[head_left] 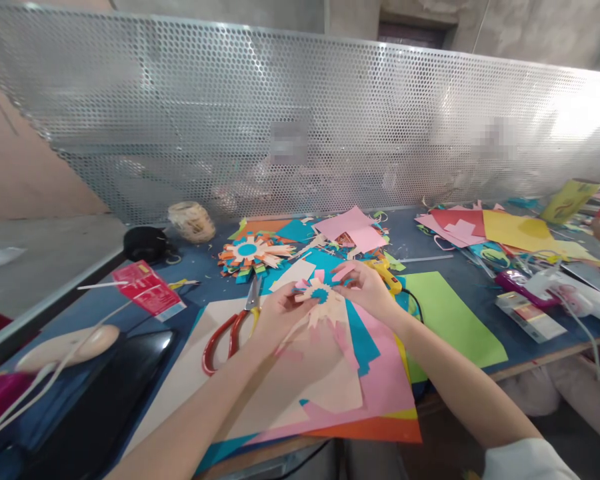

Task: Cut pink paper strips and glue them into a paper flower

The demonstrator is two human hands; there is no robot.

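Note:
Between my two hands is a paper flower [319,295] with a blue centre and cream and pink strips around it. My left hand [280,308] pinches its left side. At its upper right edge, my right hand [363,283] has its fingers closed on a pink strip of it. Below lie stacked sheets of cream paper [260,393] and pink paper [387,373]. Scissors with red handles [225,340] rest on the sheets left of my left hand. A yellow glue gun [387,275] lies just beyond my right hand, partly hidden.
Finished-looking paper flowers [247,252] and scraps are piled behind my hands. A red drink carton [147,290], a black phone [105,400] and a computer mouse [70,347] lie left. Green paper [450,320] and a cigarette-like box [527,317] are right. A perforated metal panel [330,87] stands behind.

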